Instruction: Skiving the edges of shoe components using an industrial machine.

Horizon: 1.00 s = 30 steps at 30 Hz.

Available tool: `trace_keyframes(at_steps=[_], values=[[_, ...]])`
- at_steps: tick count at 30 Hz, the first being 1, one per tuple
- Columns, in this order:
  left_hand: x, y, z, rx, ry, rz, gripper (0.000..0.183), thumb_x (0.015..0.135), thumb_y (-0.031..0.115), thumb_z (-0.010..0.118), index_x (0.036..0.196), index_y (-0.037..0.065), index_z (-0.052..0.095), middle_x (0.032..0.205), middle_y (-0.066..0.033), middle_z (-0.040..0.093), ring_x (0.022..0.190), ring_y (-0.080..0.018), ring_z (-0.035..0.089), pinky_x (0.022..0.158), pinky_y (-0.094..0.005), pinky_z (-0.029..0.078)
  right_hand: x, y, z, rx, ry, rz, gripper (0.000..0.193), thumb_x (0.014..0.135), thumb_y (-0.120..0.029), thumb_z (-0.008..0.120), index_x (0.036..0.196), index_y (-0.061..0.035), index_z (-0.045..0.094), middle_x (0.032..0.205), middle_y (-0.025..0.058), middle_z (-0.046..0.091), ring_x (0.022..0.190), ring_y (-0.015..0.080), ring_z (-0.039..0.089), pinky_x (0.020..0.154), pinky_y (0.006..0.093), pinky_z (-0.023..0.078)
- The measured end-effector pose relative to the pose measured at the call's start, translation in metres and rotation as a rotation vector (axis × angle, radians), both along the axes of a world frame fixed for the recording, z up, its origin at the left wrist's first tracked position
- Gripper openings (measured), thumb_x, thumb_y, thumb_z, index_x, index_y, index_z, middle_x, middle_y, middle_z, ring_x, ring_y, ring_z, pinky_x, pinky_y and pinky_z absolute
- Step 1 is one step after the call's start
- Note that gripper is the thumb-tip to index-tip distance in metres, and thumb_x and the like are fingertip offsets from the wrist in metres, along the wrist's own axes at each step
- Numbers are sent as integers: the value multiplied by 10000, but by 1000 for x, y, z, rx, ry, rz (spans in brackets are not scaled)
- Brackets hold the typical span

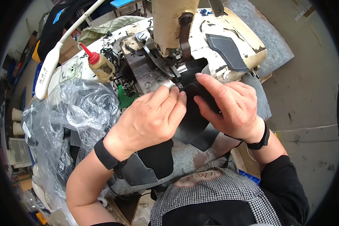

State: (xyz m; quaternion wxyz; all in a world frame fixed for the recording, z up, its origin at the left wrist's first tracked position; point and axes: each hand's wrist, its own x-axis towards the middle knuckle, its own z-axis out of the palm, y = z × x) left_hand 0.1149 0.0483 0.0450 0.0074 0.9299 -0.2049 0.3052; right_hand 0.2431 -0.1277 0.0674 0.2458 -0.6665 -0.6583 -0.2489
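A dark, flexible sheet piece (192, 119), like leather, lies under the working head of a cream industrial machine (174, 28) that resembles a sewing machine. My left hand (148, 116) presses its closed fingertips on the sheet's left edge, close to the metal parts. On the other side, my right hand (231, 107) holds a raised, curved part of the sheet between thumb and fingers. The hands partly hide where the sheet meets the machine. More dark cut pieces (141, 167) lie below my left wrist, and another cut piece (228, 51) rests on the machine bed at right.
Crumpled clear plastic (79, 109) covers the left side. Near the machine stands a bottle with a red nozzle (101, 66). A white lamp (49, 69) on a bent arm hangs at upper left. Black scraps (126, 77) litter the worktop around the machine.
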Motion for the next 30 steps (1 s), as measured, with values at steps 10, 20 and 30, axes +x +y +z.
trace_keyframes(at_steps=[10,20,30], values=[[0,4,10,1,66,10,301,695,30,634,983,-60,646,976,-130,645,728,-209,557,598,-308,501,0,6,3,-6,-26,2,511,648,-17,776,1128,51,612,793,54,666,512,140,568,473,270,442],[-5,3,4,13,63,-3,344,692,31,627,1019,-79,626,1004,-149,634,742,-207,555,578,-290,495,-1,6,1,-2,-60,19,508,661,-15,770,1139,49,612,742,30,636,491,131,533,459,265,412],[-2,1,2,-5,44,19,306,706,25,627,995,-77,630,980,-135,638,764,-218,562,592,-300,491,-1,6,2,-21,-80,16,505,661,-3,767,1140,44,611,764,31,647,491,128,534,464,265,423]])
